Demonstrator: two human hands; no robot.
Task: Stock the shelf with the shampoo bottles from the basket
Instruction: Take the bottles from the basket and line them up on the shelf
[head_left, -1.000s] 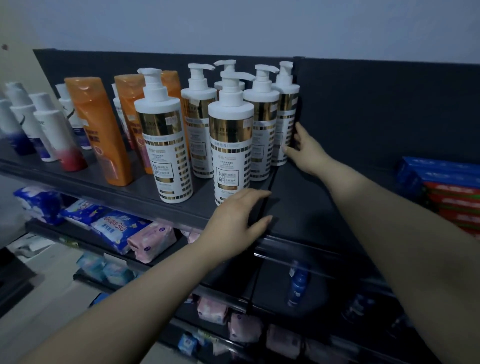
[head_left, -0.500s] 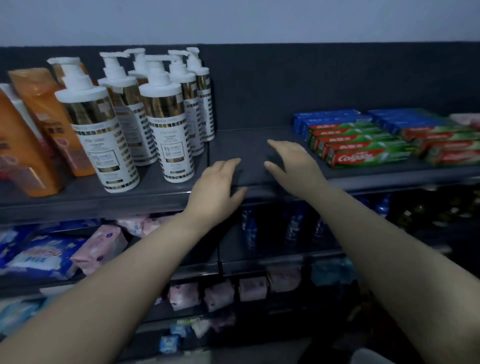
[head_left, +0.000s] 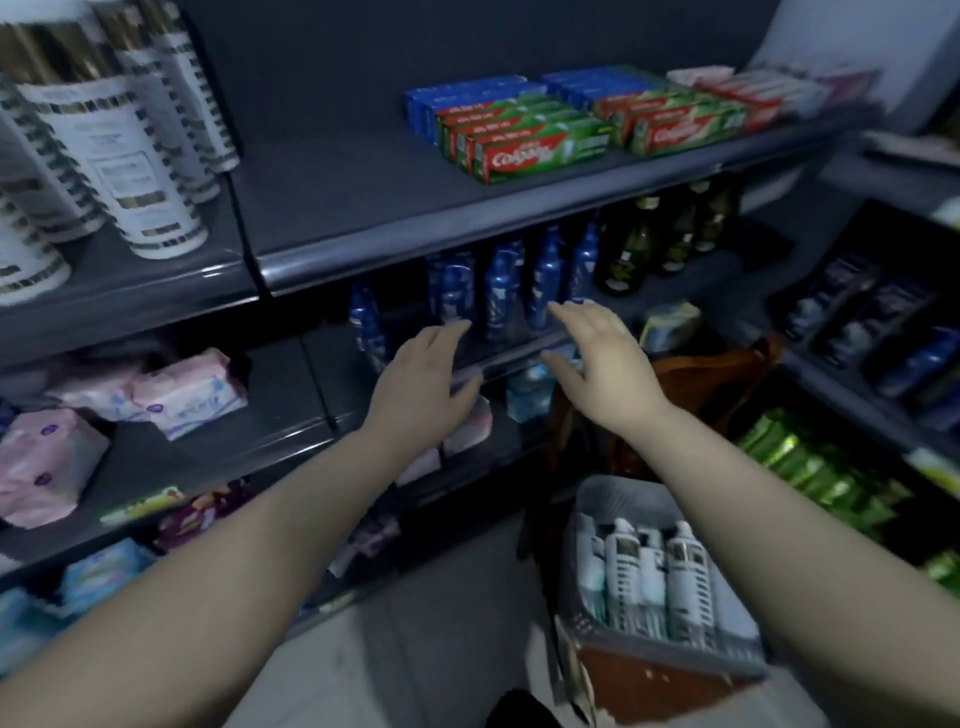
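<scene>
Head view: left grip (head_left: 421, 379) and right grip (head_left: 602, 364) hover wide, empty, below red-and-green toothpaste boxes (head_left: 524, 150) reading Colgate; white shampoo bottles (head_left: 685, 571) lie in grey basket (head_left: 613, 496).

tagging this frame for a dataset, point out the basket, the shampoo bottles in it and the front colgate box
basket (head_left: 615, 500): head view, on its grey back wall.
shampoo bottles (head_left: 687, 582): head view, on the body of a white bottle in the basket.
front Colgate box (head_left: 522, 155): head view, on its red front face.
</scene>
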